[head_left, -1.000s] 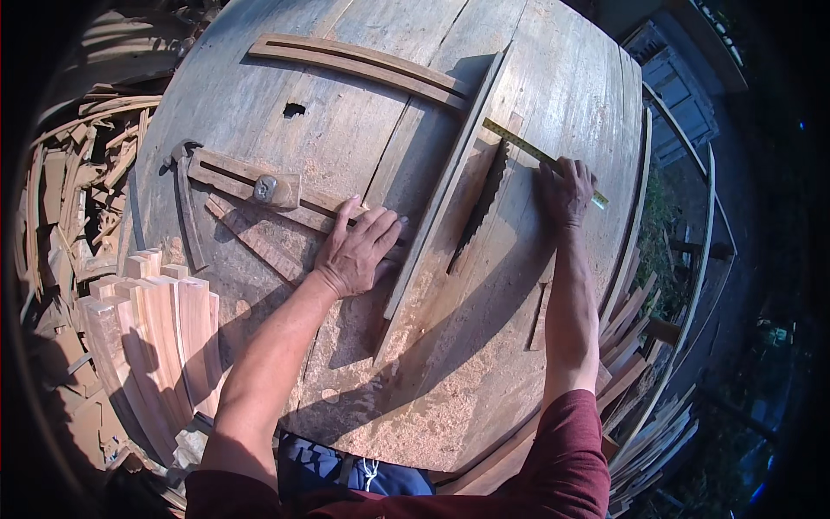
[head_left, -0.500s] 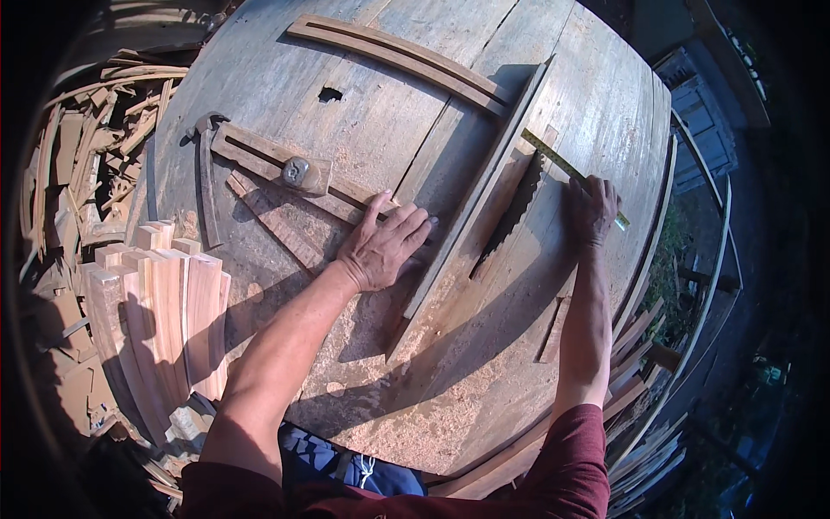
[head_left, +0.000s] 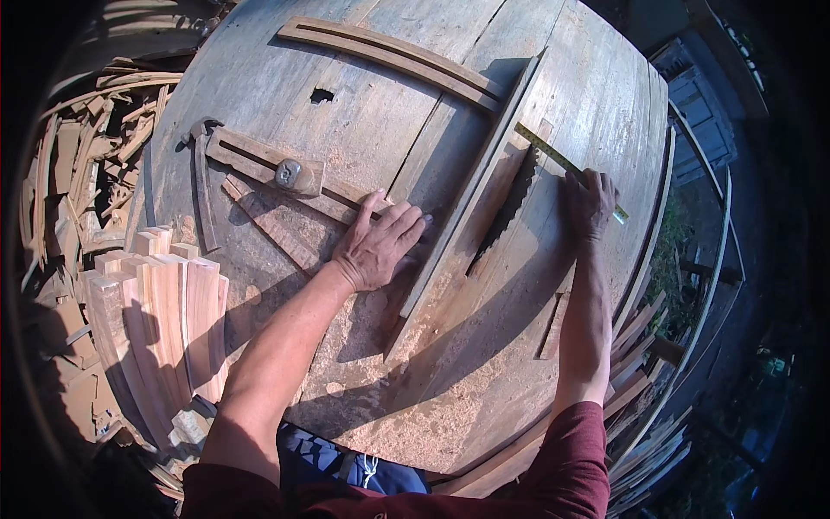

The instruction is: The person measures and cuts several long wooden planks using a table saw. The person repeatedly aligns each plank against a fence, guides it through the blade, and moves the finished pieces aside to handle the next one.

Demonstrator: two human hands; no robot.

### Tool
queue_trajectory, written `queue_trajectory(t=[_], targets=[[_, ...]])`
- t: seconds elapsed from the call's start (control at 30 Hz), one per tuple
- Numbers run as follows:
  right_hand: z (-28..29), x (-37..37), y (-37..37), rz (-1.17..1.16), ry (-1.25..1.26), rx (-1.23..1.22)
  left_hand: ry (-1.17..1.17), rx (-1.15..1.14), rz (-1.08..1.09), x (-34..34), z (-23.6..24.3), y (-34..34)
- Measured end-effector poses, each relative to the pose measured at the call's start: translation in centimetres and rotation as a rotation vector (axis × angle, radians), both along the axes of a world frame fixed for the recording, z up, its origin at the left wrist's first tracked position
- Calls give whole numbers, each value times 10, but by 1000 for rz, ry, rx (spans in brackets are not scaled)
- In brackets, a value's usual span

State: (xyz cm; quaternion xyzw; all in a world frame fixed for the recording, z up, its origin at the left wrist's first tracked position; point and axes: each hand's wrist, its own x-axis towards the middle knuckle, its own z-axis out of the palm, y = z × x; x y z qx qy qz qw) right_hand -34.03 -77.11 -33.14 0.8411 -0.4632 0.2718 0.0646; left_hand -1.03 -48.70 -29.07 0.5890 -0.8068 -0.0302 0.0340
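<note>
My left hand (head_left: 378, 248) rests with fingers spread on the slotted wooden bar (head_left: 246, 156), just left of a long wooden strip (head_left: 471, 190) lying lengthwise on the wooden table (head_left: 380, 112). My right hand (head_left: 590, 203) grips a yellow tape measure (head_left: 549, 151), stretched from that strip across the toothed saw blade (head_left: 506, 212) in its slot; a short end of tape shows beyond my fingers. A block with a metal knob (head_left: 294, 177) sits on the bar, and a hammer (head_left: 204, 182) lies at its left end. Sawdust covers the near part of the table.
Another slotted bar (head_left: 389, 56) lies toward the far side. Bundled light wood pieces (head_left: 160, 329) stand at the near left, before a heap of scrap wood (head_left: 86, 164). Long boards (head_left: 631, 394) lie along the right edge, near thin rails (head_left: 718, 233). A dark hole pierces the tabletop.
The whole view shifted right and slightly up from a second ago, then settled a little back to the left. Both hands keep their places relative to the table, strip and tape.
</note>
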Motion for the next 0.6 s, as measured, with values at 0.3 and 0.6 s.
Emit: queue_trajectory(t=[0.3, 0.6], targets=[[45, 12, -12, -174, -188, -204, 120, -90, 5, -6, 0, -7], [103, 272, 98, 279, 148, 483, 38, 11, 40, -2, 5, -3]])
